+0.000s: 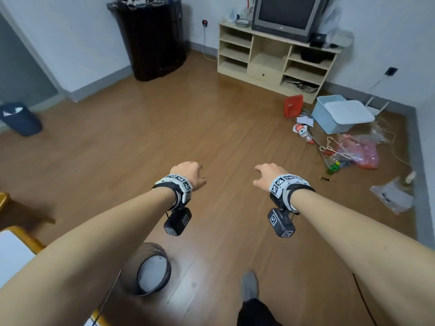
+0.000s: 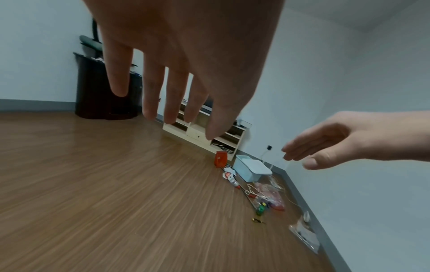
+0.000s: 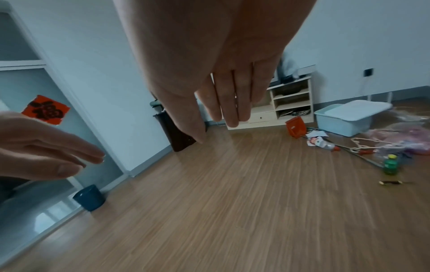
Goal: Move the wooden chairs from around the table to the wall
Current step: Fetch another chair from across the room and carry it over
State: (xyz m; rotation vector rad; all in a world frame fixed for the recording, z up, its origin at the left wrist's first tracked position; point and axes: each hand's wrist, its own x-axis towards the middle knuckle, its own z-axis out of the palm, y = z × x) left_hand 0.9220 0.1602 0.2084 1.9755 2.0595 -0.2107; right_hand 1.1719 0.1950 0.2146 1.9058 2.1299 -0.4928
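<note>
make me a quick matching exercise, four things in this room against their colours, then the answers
Things:
1. storage tub
2. waste bin by the doorway
3. bottle on the floor
4. tall cabinet in the corner

Colours:
A. dark brown
B. green
C. light blue
D. dark blue

Pairs: 1-C, 2-D, 3-B, 4-A

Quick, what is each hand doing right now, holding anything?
Left hand: open, fingers relaxed, holding nothing.
Right hand: open, fingers relaxed, holding nothing.
</note>
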